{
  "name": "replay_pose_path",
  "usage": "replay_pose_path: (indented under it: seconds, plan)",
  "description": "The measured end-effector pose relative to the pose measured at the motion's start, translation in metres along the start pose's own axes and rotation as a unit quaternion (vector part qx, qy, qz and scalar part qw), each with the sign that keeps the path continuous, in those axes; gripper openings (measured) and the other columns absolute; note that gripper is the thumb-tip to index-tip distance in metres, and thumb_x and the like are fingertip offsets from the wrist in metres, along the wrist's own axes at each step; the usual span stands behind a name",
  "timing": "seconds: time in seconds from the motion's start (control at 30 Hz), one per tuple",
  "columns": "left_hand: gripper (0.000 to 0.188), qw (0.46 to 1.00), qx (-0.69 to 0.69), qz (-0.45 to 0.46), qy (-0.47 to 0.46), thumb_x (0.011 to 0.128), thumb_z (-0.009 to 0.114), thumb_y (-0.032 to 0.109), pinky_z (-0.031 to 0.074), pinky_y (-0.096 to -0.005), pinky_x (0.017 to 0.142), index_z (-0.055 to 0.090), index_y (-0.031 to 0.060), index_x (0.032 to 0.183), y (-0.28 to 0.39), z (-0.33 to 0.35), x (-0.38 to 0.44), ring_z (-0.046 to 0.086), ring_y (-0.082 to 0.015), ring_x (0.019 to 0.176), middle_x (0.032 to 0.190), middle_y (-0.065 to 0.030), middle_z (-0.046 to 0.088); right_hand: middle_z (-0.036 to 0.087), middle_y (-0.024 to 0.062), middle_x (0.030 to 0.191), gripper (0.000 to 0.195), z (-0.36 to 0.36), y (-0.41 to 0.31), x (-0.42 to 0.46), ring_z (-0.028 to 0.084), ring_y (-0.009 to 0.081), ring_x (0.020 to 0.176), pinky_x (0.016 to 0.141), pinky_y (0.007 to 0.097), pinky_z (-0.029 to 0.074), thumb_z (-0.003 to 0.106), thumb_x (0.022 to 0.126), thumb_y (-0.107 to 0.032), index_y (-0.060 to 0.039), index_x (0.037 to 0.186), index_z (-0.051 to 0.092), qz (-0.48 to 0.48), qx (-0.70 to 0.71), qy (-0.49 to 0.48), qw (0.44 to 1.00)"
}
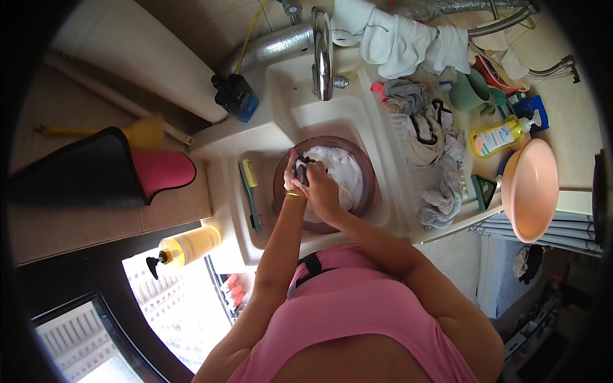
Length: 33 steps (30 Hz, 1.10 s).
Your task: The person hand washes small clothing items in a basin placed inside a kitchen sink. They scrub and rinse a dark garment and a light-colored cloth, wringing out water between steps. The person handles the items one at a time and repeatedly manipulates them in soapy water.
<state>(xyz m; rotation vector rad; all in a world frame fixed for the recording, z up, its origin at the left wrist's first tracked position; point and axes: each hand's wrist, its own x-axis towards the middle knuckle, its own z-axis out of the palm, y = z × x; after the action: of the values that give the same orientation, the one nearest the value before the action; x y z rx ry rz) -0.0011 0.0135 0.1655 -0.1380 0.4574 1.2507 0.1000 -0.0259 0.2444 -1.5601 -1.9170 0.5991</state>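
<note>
A round purplish plastic basin [369, 184] with white suds and pale cloth stands in a white sink [388, 201]. Above its left part my left hand [291, 179] and my right hand [322, 186] meet, both closed on a small dark wet cloth [302, 171] with foam on it. Foam also clings to my left fingers. The cloth's full shape is hidden by my fingers. Left of the basin, in the sink, lies a green scrub brush [250, 191] with pale yellow bristles. Beyond the basin rises a chrome faucet [323, 57].
Wrung garments [440, 191] lie on the ribbed drainboard at the right, near a yellow pump bottle [498, 138], a green plastic jug [471, 93] and a peach basin [531, 191]. A dark blue bottle [237, 98] stands back left; another pump bottle [194, 245] is at the near left.
</note>
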Motion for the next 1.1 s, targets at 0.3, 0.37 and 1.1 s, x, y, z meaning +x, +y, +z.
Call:
replay_pose_path:
  seconds: [0.3,0.37,1.1]
  plan:
    - [0.016,0.954,0.182,0.083,0.221,0.082,0.060,0.018,0.045,-0.0280,0.063,0.060,0.0071,0.071,-0.013,-0.018,0.008,0.055,-0.0145,0.064,0.066,0.0004,0.054,0.058,0.0133,0.066,0.025,0.037,0.040,0.024,0.062,0.0353,0.062,0.056,0.0458,0.049,0.058,0.086,-0.029,-0.0056,0.079,0.061,0.123,-0.028,-0.038,0.991]
    - [0.016,0.906,0.264,0.102,0.314,0.081,0.063,0.018,0.046,-0.0266,0.066,0.064,0.0035,0.075,-0.025,0.004,0.000,0.056,-0.0149,0.066,0.065,-0.0001,0.055,0.058,0.0143,0.067,0.027,0.050,0.070,0.038,0.061,0.0369,0.067,0.062,0.0466,0.049,0.058,0.086,-0.030,-0.0045,0.081,0.061,0.248,-0.001,-0.098,0.964]
    - [0.049,0.796,0.517,-0.086,0.304,0.084,0.057,0.037,0.041,-0.0488,0.096,0.056,0.0045,0.120,-0.014,-0.029,0.026,0.053,-0.0304,0.112,0.120,-0.0101,0.058,0.062,0.0165,0.086,0.023,0.060,0.110,0.048,0.060,0.0361,0.090,0.079,0.0417,0.049,0.070,0.065,-0.010,-0.0014,0.084,0.062,0.084,-0.023,-0.166,0.982]
